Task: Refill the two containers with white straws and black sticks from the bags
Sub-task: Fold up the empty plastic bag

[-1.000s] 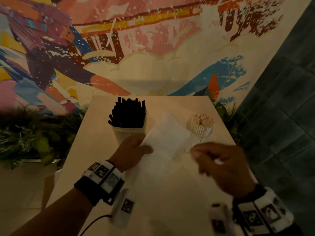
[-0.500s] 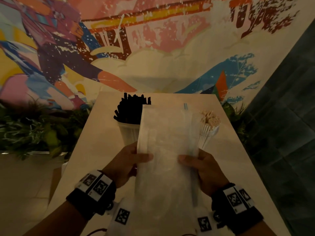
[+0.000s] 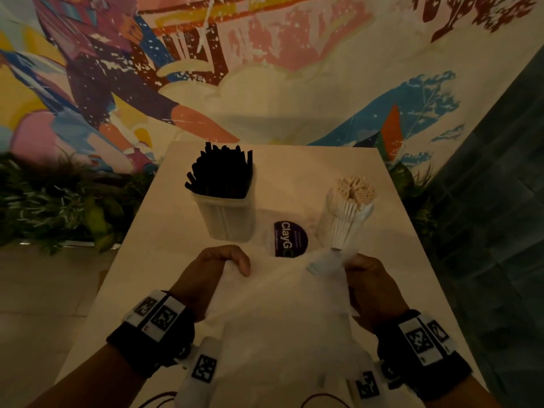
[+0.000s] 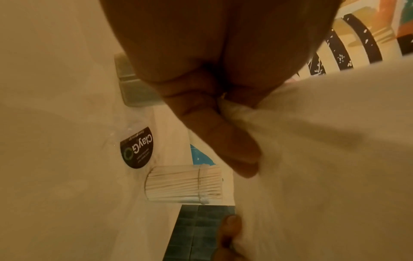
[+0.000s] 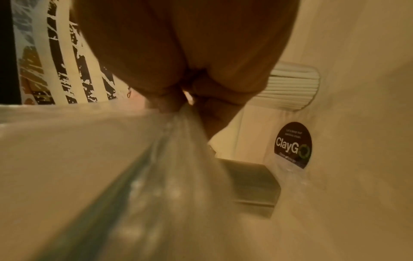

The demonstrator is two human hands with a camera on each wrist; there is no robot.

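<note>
A clear plastic bag (image 3: pixel 282 313) is stretched between my two hands over the near half of the table. My left hand (image 3: pixel 219 267) grips its left edge (image 4: pixel 245 113) with curled fingers. My right hand (image 3: pixel 365 278) pinches its right edge (image 5: pixel 178 113). Beyond the left hand stands a square translucent container (image 3: pixel 228 216) packed with black sticks (image 3: pixel 220 172). To its right a clear cup (image 3: pixel 344 222) holds white straws (image 3: pixel 356 188), seen also in the left wrist view as white straws (image 4: pixel 183 183) and in the right wrist view as white straws (image 5: pixel 290 84). What the bag holds is not visible.
A round black ClayGo sticker (image 3: pixel 290 238) lies on the pale table (image 3: pixel 294 160) between the two containers. A painted mural wall (image 3: pixel 265 69) rises behind the table. Green plants (image 3: pixel 59 201) fill the left side and dark tiles (image 3: pixel 494 201) the right.
The bag, held upright in front of the containers half a second ago, has come down low and toward me. Both hands moved apart, stretching it. The sticker and both containers now show.
</note>
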